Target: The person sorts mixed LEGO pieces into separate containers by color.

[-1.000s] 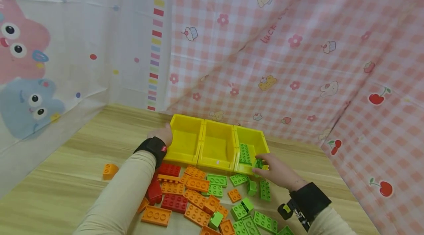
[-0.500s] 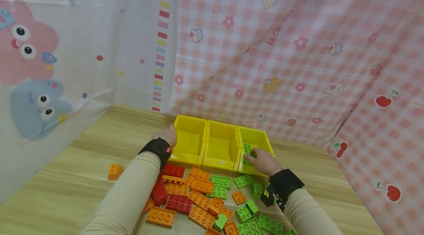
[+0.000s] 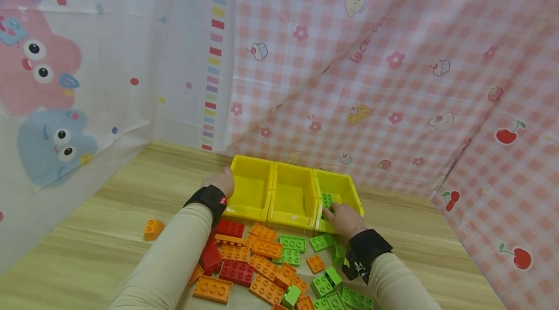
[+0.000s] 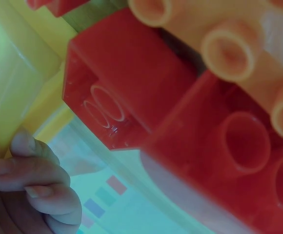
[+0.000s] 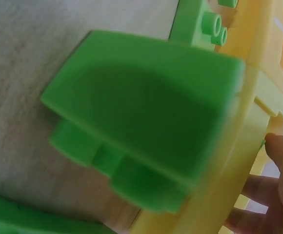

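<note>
Three yellow bins stand side by side on the wooden table: left bin (image 3: 251,188), middle bin (image 3: 293,193), right bin (image 3: 345,188). My left hand (image 3: 220,182) grips the left bin's outer wall, and its curled fingers (image 4: 31,183) show against the yellow plastic (image 4: 7,87). My right hand (image 3: 342,215) reaches over the right bin's front rim (image 5: 239,161), its fingers (image 5: 278,156) loosely extended by the green bricks in the bin (image 3: 327,199). Nothing shows between its fingers.
A heap of red (image 3: 236,271), orange (image 3: 266,248) and green bricks (image 3: 291,243) lies in front of the bins, between my forearms. One orange brick (image 3: 154,228) sits apart to the left. Patterned curtains hang close behind the bins and along both sides.
My right hand carried a small green brick from the bin's front rim into the right bin and now rests there. My left hand stayed on the left bin.
</note>
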### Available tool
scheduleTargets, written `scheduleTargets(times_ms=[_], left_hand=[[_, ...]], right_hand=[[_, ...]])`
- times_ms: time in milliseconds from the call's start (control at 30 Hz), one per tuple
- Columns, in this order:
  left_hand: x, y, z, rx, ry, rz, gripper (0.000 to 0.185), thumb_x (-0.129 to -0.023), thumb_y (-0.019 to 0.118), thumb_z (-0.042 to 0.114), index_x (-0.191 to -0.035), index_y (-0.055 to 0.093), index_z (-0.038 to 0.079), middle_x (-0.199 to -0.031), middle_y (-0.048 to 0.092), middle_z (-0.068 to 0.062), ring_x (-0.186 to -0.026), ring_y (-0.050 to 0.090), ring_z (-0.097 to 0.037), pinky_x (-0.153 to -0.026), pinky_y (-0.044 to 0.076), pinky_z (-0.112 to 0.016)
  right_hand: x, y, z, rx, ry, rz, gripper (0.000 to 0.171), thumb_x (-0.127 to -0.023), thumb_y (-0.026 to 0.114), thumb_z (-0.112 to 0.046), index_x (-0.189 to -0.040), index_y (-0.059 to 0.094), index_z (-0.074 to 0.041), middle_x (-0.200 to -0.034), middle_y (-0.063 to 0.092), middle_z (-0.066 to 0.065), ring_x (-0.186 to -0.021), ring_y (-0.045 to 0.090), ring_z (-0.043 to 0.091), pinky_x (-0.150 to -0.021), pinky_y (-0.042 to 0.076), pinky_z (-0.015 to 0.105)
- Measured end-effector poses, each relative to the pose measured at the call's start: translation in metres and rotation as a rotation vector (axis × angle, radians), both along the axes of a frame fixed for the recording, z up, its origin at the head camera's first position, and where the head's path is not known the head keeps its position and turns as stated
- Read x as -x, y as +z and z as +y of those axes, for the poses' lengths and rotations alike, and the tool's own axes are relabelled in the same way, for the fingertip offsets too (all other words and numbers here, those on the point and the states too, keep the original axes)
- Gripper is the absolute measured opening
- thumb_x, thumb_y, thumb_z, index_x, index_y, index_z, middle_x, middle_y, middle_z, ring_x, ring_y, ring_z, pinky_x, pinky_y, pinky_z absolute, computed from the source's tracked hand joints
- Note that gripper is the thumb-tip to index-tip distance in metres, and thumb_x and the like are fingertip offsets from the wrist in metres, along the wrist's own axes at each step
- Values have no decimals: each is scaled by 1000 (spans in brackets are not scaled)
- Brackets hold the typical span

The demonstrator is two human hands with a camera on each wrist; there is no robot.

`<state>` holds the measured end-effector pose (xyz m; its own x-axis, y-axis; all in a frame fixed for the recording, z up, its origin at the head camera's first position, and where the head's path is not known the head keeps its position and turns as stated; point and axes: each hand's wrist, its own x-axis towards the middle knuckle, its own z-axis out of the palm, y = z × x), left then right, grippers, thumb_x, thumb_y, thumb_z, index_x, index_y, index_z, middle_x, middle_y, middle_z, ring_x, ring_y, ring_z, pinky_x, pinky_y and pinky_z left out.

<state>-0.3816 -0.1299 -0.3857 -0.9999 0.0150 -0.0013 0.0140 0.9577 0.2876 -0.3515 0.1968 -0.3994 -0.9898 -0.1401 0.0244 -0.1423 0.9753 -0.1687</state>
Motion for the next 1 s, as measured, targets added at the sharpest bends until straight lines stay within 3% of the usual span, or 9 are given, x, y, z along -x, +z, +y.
scheduleTargets(times_ms=[100, 300, 400, 567, 733, 900, 1000], left_hand=[[0, -1, 1, -8, 2, -1, 45, -97, 37, 10, -139, 30, -6, -109, 61, -27, -98, 60, -40, -79, 46, -55], [-2, 4, 1, 3, -10, -6, 45, -97, 38, 10, -138, 30, -8, -108, 62, -27, -97, 60, -39, -80, 46, -54], [0, 3, 0, 23, -19, -2, 46, -97, 39, 10, -138, 30, -8, -105, 63, -26, -95, 61, -38, -79, 47, -53], [2, -1, 0, 24, -24, -10, 46, -98, 37, 9, -139, 27, -8, -107, 62, -26, -96, 61, -38, -80, 47, -53], [5, -4, -1, 20, -27, -24, 47, -99, 36, 10, -141, 25, -8, -111, 61, -26, -99, 60, -38, -82, 45, -54], [7, -5, 0, 15, -23, -39, 48, -99, 35, 11, -142, 23, -7, -111, 60, -27, -99, 59, -40, -81, 45, -55], [9, -6, -1, 25, -22, -42, 48, -99, 34, 11, -142, 23, -7, -108, 61, -28, -96, 60, -41, -80, 45, -56]], right_hand=[[-2, 0, 0, -3, 17, 7, 38, -98, 44, -32, -112, 63, -2, -102, 64, 14, -91, 60, 30, -82, 46, 46], [-3, -2, 2, 12, 62, 10, 27, -98, 44, -24, -94, 64, -6, -74, 53, 2, -68, 48, 18, -68, 40, 36], [-6, -4, 4, 15, 94, 27, 23, -98, 45, -20, -93, 63, -6, -74, 52, 3, -68, 47, 18, -69, 40, 37], [-12, -3, 6, 13, 138, 13, 26, -98, 45, -19, -108, 62, -1, -95, 61, 12, -87, 57, 27, -83, 44, 45], [-25, 1, 12, 52, 194, 23, 36, -98, 46, -19, -126, 52, 4, -122, 53, 23, -113, 50, 38, -95, 38, 50], [-50, 8, 25, 108, 238, 40, 42, -95, 54, -21, -130, 50, 1, -133, 44, 23, -122, 42, 40, -97, 36, 51], [-69, 13, 34, 141, 239, 22, 40, -93, 57, -23, -128, 53, -3, -131, 46, 18, -121, 44, 36, -95, 38, 49]])
